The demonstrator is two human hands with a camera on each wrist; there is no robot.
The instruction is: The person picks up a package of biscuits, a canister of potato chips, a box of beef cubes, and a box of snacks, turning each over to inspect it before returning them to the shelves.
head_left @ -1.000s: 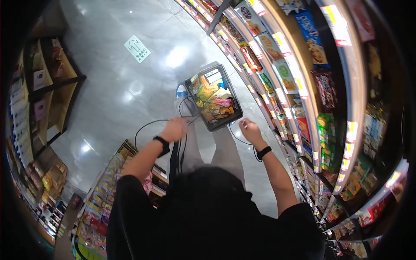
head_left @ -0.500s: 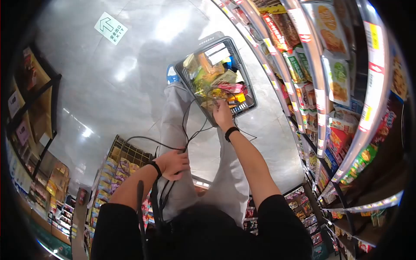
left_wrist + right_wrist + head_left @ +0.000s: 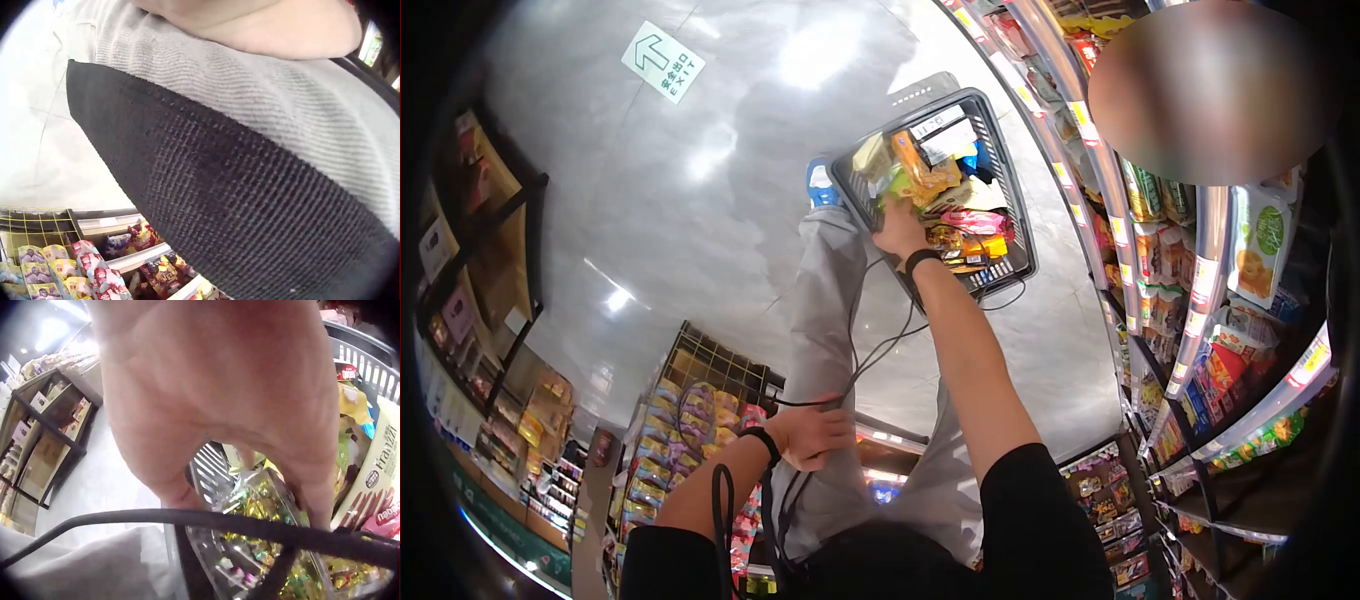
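Note:
A black basket (image 3: 1022, 235) full of packaged snacks stands on the floor. My right hand (image 3: 898, 230) reaches into its left side; in the right wrist view that hand (image 3: 219, 394) grips a clear plastic box (image 3: 269, 506) of shiny gold-wrapped pieces between thumb and fingers. A cream packet (image 3: 375, 469) lies beside the box. My left hand (image 3: 812, 436) rests on the grey trouser leg (image 3: 820, 330), its fingers loosely bent; the left wrist view shows part of the hand (image 3: 269, 25) against the fabric, fingertips hidden.
Snack shelves (image 3: 1135, 250) line the right side, and a wire rack (image 3: 700, 390) of packets stands at lower left. Dark shelving (image 3: 510, 270) is at far left. Black cables (image 3: 870, 362) run between the arms, one crossing before the right wrist camera. A blurred round patch covers the upper right.
Both hands were above the floor away from the basket; the left came down onto the leg. The right reached the basket's lower edge, then moved left and took hold of the clear box.

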